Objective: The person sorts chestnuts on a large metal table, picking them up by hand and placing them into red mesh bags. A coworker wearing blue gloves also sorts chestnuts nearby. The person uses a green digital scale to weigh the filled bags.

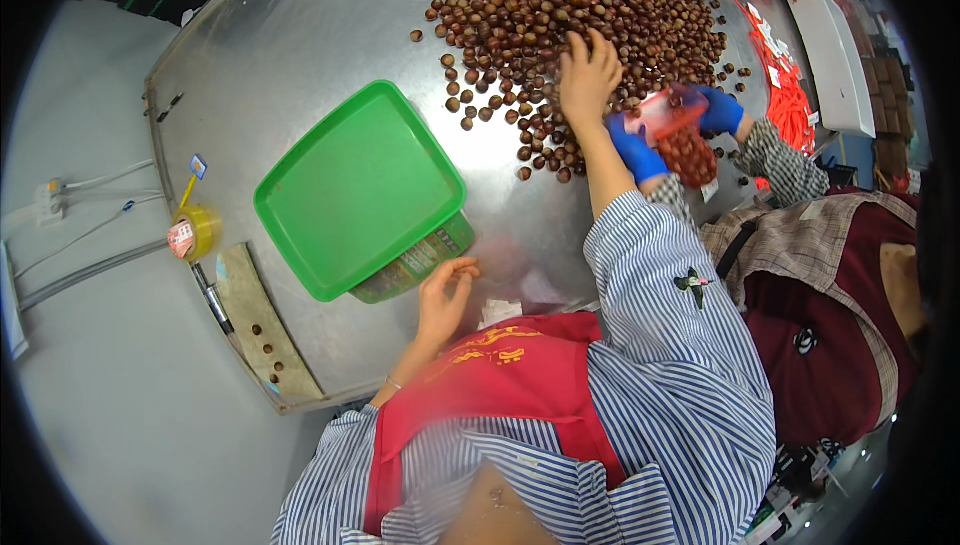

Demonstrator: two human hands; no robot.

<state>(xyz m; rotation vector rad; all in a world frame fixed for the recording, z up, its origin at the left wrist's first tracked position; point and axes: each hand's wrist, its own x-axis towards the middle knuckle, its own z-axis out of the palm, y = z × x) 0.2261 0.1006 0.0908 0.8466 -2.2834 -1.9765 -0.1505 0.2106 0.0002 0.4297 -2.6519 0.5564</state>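
My right hand (591, 76) reaches over the near side of a big heap of chestnuts (547, 4), its fingers spread and bent at the nuts; no nut shows in its grasp. My left hand (448, 293) is just right of a digital scale (420, 263), its fingers loosely curled, with nothing seen in them. On the scale lies a green plastic tray (360, 188) with no nuts in it; it hides most of the scale. Loose chestnuts (523, 173) trail from the heap towards me on the metal table (300, 42).
At right, a co-worker's blue-gloved hands (637, 151) hold a red mesh bag (686, 155) of chestnuts close to my right forearm. Red mesh bags (787, 106) and a white foam box (832, 57) lie beyond. At left are yellow tape (193, 232), a marker (217, 307) and cardboard (262, 327).
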